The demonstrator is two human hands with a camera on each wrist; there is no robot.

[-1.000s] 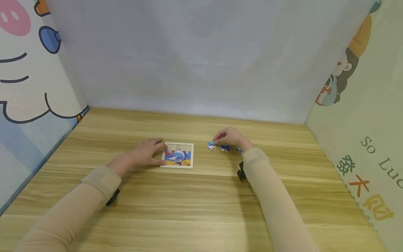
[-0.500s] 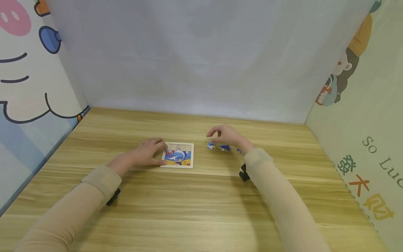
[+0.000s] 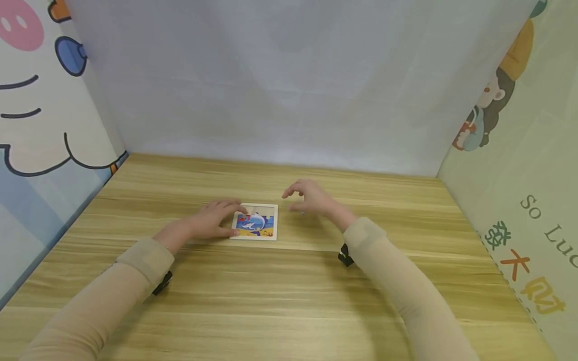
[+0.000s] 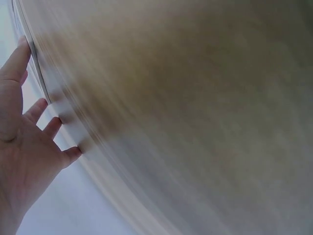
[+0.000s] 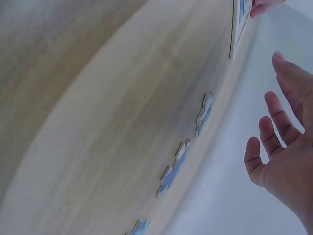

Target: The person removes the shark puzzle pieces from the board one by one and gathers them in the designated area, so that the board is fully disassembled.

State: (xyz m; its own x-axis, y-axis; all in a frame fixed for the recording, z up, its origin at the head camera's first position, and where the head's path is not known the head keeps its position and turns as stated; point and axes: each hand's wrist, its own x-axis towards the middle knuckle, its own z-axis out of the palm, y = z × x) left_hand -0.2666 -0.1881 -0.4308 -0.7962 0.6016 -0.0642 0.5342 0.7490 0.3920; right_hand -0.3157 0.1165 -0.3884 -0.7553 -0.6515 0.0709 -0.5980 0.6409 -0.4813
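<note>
A white-framed jigsaw puzzle (image 3: 276,225) with a dolphin picture lies flat on the wooden table. Along its top, a strip of the tray is bare. My left hand (image 3: 212,219) rests at its left side, thumb on the lower left edge and index finger reaching over the upper left; the fingers are spread. My right hand (image 3: 311,196) hovers right of the frame, fingers loosely bent and apart, nothing between them. Under it, in the right wrist view, a blue and white puzzle piece (image 5: 204,113), a blue piece (image 5: 174,169) and a third piece (image 5: 139,227) lie in a row.
The wooden table (image 3: 271,301) runs back to a pale cloth backdrop (image 3: 280,90). Printed cartoon panels (image 3: 519,210) stand at the left and right. Black wrist devices (image 3: 345,255) sit under both forearms.
My right hand has let go of the leftmost loose piece, lifted, and moved left toward the frame. The left index finger has shifted slightly further onto the puzzle.
</note>
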